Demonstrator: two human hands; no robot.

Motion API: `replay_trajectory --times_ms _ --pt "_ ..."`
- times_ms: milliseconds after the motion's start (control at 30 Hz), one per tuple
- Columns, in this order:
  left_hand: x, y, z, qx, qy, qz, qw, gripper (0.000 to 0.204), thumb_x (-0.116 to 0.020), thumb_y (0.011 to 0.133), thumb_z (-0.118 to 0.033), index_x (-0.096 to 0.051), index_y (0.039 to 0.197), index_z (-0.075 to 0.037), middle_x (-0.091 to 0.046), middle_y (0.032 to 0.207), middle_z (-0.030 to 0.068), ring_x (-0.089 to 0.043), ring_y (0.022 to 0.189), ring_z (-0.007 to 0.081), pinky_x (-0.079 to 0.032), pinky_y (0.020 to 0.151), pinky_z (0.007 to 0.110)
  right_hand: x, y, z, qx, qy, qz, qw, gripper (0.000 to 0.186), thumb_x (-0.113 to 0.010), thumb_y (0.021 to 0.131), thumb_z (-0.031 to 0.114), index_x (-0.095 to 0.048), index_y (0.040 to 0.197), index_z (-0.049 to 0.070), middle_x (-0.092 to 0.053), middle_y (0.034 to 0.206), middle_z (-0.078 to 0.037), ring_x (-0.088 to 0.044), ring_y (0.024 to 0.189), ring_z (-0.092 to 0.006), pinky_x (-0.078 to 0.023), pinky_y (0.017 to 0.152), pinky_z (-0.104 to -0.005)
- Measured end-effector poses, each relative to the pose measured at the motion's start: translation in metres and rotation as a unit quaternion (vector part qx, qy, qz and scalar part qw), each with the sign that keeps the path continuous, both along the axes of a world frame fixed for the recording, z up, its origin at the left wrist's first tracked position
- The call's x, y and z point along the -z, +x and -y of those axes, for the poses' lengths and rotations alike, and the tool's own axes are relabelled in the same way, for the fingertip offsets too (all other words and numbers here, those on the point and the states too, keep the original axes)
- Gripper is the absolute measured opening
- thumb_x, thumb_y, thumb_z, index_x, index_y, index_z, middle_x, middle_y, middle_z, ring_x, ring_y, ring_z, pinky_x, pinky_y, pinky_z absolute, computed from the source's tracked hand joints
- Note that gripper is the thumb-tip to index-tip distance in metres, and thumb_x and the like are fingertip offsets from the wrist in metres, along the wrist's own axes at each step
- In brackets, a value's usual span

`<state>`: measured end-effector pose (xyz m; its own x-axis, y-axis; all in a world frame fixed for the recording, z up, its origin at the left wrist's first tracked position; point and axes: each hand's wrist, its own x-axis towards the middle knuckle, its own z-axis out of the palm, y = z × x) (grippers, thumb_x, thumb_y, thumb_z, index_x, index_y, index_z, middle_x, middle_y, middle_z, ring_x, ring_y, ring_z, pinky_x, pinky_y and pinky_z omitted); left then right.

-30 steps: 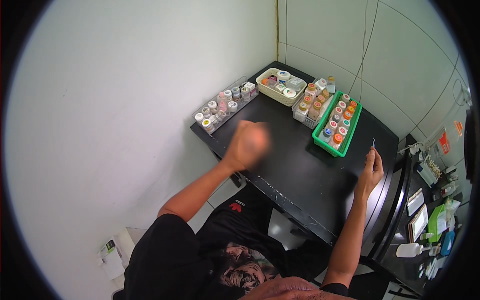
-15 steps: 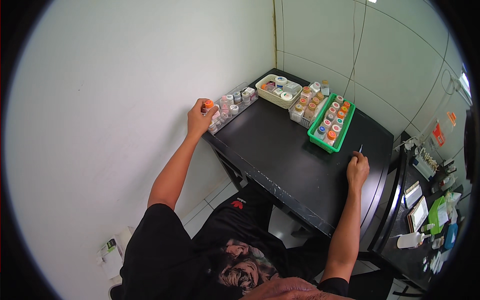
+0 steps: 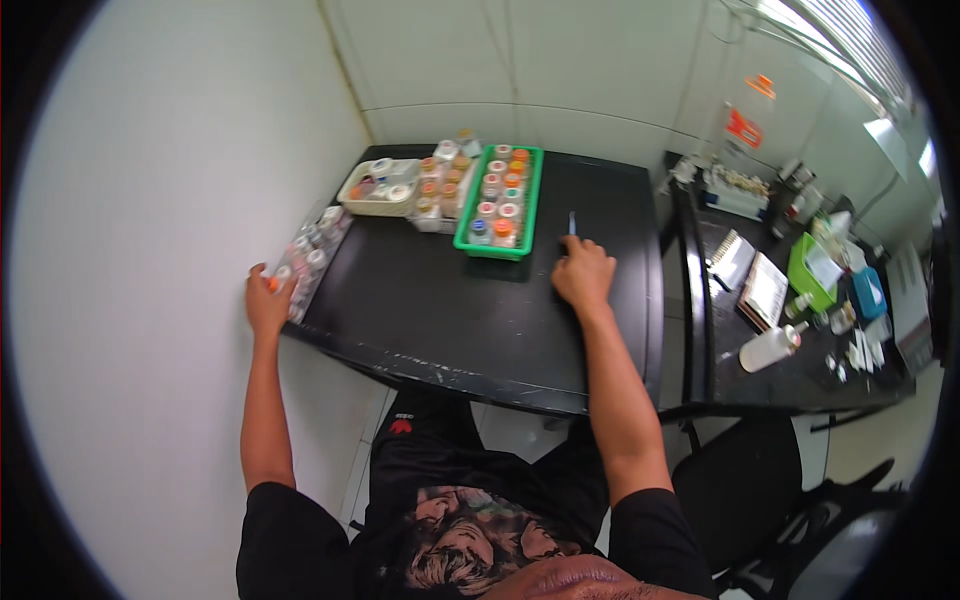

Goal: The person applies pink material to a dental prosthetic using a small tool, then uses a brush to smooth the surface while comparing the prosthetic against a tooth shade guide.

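My left hand (image 3: pixel 268 298) is closed around a small orange-capped bottle (image 3: pixel 274 284) at the near end of a clear tray (image 3: pixel 301 309) along the table's left edge. Small jars and bottles (image 3: pixel 316 258) stand in that tray. My right hand (image 3: pixel 586 272) rests on the black table (image 3: pixel 430 300), its fingers closed on a thin pen-like tool (image 3: pixel 572 222) that points away from me. Beyond it to the left, a green basket (image 3: pixel 460 240) holds several bottles with white, orange and blue caps.
At the back stand a cream basket (image 3: pixel 376 208) of jars and a clear bin (image 3: pixel 434 226) of bottles. A side table (image 3: pixel 720 310) on the right carries a white squeeze bottle (image 3: pixel 766 348), notebooks (image 3: pixel 762 290) and a lime-green tray (image 3: pixel 806 272). A black chair (image 3: pixel 740 470) stands below it.
The view has swung to the right, so the table appears farther left and more of the side table shows. Both hands keep their holds, the left still at the clear tray.
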<state>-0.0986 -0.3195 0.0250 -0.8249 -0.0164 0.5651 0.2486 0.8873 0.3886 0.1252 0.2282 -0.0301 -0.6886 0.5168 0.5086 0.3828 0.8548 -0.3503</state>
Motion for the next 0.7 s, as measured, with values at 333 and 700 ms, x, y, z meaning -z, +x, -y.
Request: replay_trajectory --times_ms 333,700 --pt "-0.058 0.133 -0.184 0.445 0.112 0.057 0.887 0.026 -0.077 0.096 -0.008 -0.074 0.121 -0.004 -0.073 0.110 0.0111 -0.071 0.096 0.0230 -0.055 0.087 0.032 -0.004 0.004 0.007 -0.004 0.010 0.006 1.000 0.034 -0.070 0.087 0.018 -0.076 0.120 0.015 -0.071 0.105 -0.013 -0.069 0.105 -0.0346 -0.046 0.088 -0.0537" --pt "0.008 0.351 -0.412 0.917 -0.024 0.298 0.263 0.028 -0.076 0.100 -0.015 -0.073 0.126 -0.005 -0.075 0.117 0.0141 -0.076 0.105 0.0333 -0.061 0.089 0.043 -0.160 0.050 -0.085 0.065 0.022 -0.086 0.994 0.022 -0.077 0.096 0.032 -0.081 0.103 0.011 -0.074 0.099 -0.017 -0.072 0.098 -0.0407 -0.055 0.085 -0.0543"
